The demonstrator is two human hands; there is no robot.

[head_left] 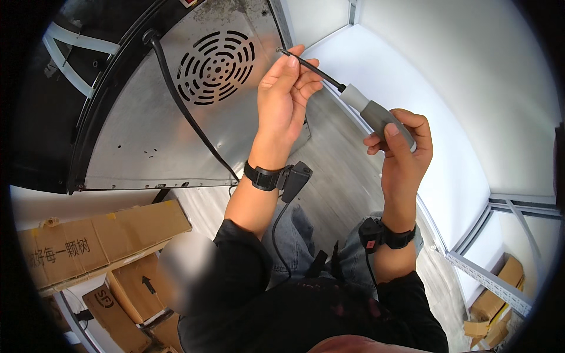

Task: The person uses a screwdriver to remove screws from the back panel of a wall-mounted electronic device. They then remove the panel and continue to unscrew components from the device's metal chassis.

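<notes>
A screwdriver (372, 110) with a grey handle and thin black shaft points up and left toward the metal back panel (135, 135) of an appliance. My right hand (400, 147) grips the handle. My left hand (285, 94) pinches the shaft close to its tip, which touches the panel's upper right edge beside the round vent grille (216, 66). A black power cord (188, 112) runs down across the panel. Both wrists carry black bands with small devices.
Cardboard boxes (100, 241) are stacked at the lower left, and more lie at the lower right (494, 306). A white wall panel (447, 88) curves along the right, with a grey metal frame (488, 276) below it.
</notes>
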